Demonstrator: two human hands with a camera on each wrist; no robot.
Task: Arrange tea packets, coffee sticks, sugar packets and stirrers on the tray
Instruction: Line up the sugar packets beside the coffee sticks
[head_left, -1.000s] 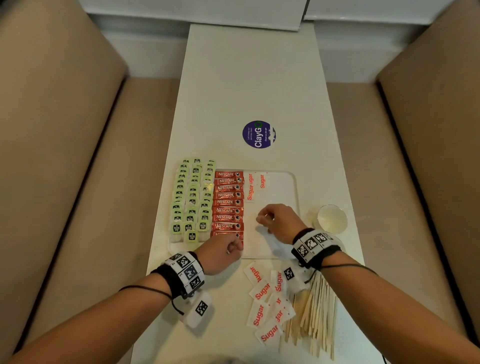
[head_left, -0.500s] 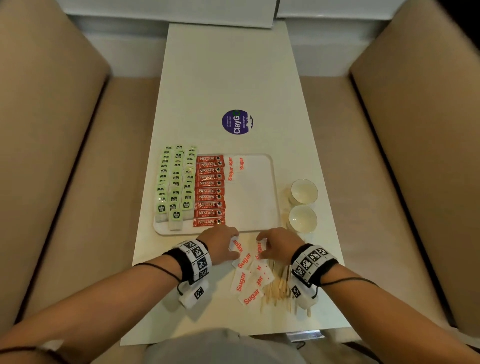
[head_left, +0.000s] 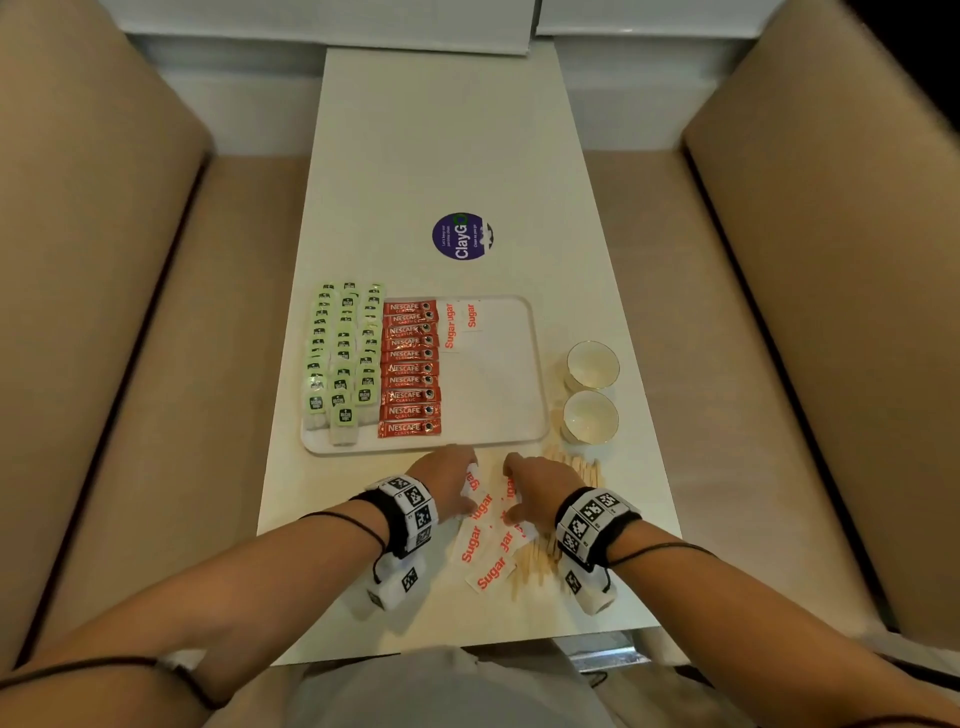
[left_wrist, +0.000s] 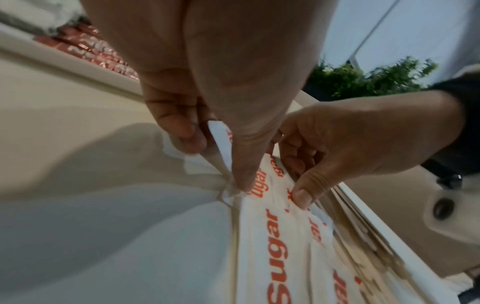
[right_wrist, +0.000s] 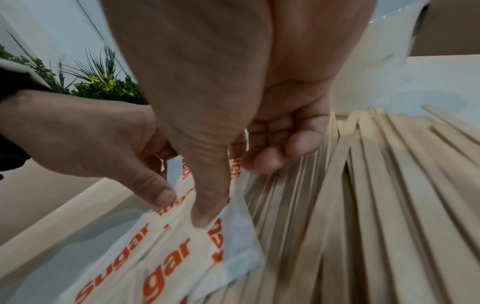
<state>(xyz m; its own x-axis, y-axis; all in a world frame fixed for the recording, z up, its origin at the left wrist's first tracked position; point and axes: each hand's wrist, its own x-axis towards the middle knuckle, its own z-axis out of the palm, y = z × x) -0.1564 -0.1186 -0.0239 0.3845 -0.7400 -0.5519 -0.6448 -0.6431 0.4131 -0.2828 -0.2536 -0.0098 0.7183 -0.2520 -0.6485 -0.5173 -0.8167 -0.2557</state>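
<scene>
Loose white paper sugar packets with orange lettering (head_left: 485, 540) lie in a heap at the near table edge, long axes running roughly near-to-far, partly overlapping the pale wooden stirrer sticks (head_left: 535, 561) fanned to their right; left hand (head_left: 451, 480) pinches one packet (left_wrist: 221, 139) between thumb and curled fingers, thumb tip on the heap; right hand (head_left: 540, 486) has its thumb (right_wrist: 207, 205) pressed on a packet, fingers curled above the stirrers, grip unclear; vs 0.5 s ago both hands sit on the same pile, barely shifted; beyond them, the white rounded plastic tray (head_left: 535, 431) holds two sugar packets at its far edge, red coffee sticks (head_left: 410, 369) stacked crosswise, green tea packets (head_left: 343, 358) in left columns.
</scene>
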